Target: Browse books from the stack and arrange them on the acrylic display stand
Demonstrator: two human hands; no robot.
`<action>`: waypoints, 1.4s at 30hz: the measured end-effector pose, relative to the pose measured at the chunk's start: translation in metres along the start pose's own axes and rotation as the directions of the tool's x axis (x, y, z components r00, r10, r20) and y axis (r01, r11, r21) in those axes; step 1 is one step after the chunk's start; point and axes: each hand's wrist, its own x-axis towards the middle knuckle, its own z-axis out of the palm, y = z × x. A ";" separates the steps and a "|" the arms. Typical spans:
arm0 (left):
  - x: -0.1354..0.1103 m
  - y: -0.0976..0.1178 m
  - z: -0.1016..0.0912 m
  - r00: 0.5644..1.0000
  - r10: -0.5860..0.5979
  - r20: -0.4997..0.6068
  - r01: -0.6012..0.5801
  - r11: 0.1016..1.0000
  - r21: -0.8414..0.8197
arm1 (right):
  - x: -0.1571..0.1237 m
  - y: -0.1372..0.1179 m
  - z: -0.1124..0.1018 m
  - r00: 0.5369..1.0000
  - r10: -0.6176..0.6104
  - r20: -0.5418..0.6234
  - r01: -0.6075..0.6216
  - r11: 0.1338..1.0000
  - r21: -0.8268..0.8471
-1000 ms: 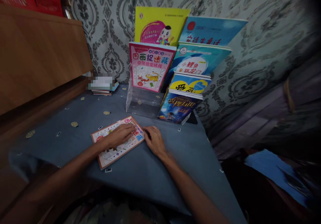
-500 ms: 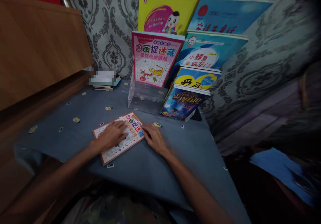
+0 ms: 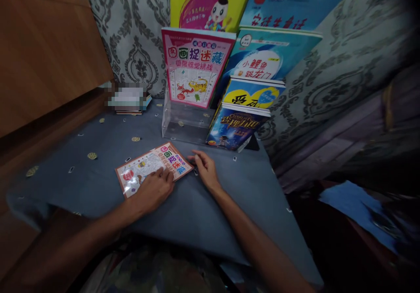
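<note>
A thin orange-bordered picture book with colourful lettering lies flat and slanted on the cloth-covered table. My left hand rests palm down across its near edge, fingers lightly bent and fingertips on the cover; its thumb is hard to make out. Just off the book's right corner is my right hand, palm turned partly inward. Its fingers are apart and reach towards the corner, with no hold visible.
Behind the book stands a clear acrylic rack with a pink book and several others in tiers. A small stack of books sits back left. A wooden cabinet borders the left side; a patterned blue-grey cloth covers the table.
My left hand has slid from the middle of the cover towards its near edge. My right hand has come away from the book's right edge. The whole view has shifted slightly.
</note>
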 end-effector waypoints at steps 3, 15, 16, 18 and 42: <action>0.000 -0.001 -0.008 1.000 0.007 0.014 -0.007 1.000 -0.019 | 0.001 -0.002 -0.002 0.999 0.017 -0.052 -0.016 0.999 0.035; 0.000 0.001 -0.015 0.998 -0.033 0.058 0.033 0.999 0.001 | -0.006 -0.025 -0.005 0.989 -0.106 -0.101 0.099 0.993 -0.065; -0.001 0.001 -0.012 0.999 -0.022 0.045 0.022 1.000 -0.003 | -0.007 -0.025 -0.005 0.990 -0.117 -0.082 0.110 0.990 -0.085; -0.001 0.002 -0.009 1.000 -0.013 0.015 0.013 1.000 -0.003 | -0.008 -0.026 -0.005 0.991 -0.136 -0.021 0.130 0.977 -0.167; -0.022 -0.049 -0.019 0.933 -0.344 0.103 0.324 0.930 0.172 | -0.011 -0.039 0.012 0.937 -0.093 0.335 0.318 0.623 -0.715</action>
